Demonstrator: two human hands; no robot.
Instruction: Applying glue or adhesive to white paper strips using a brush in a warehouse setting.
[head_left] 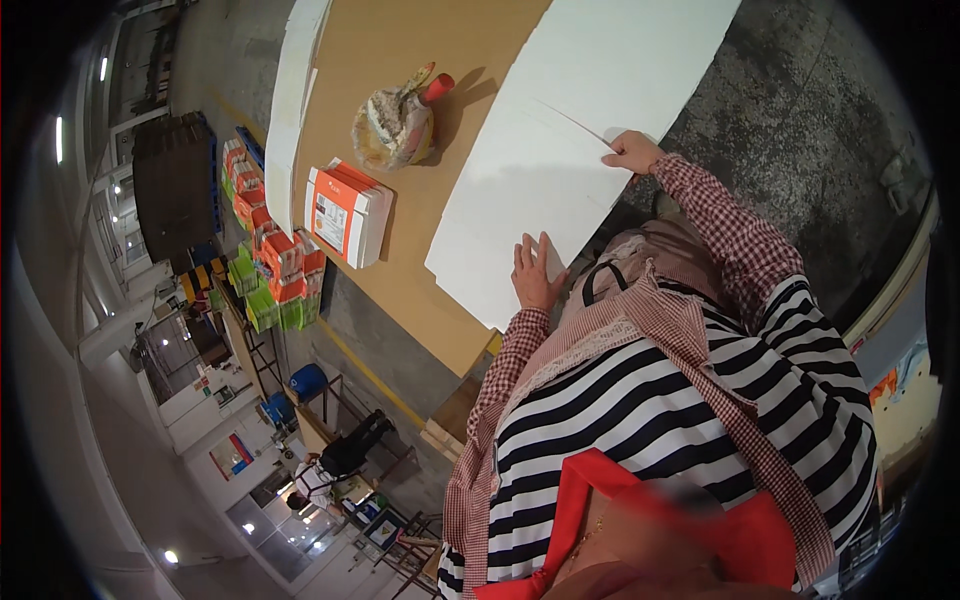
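A large white sheet of board (560, 60) lies across the brown cardboard (400, 290) in front of me. My left hand (537, 274) rests on the sheet near its close edge, fingers spread and nothing in them. Farther right, my right hand (633, 153) is closed at the sheet's edge, thumb and fingers pinched together. A thin reddish-brown line (572, 122) runs from those fingers across the white surface; whether it is a slender tool, a strip or a slit, I cannot tell. What the fingertips hold is mostly hidden.
On the brown cardboard stand a plastic-covered tub (385, 130) with a red-handled tool and a stack of orange-and-white cartons (348, 215). More white board (298, 110) borders the left. Beyond are piles of orange and green packages (268, 265) and another person (335, 470).
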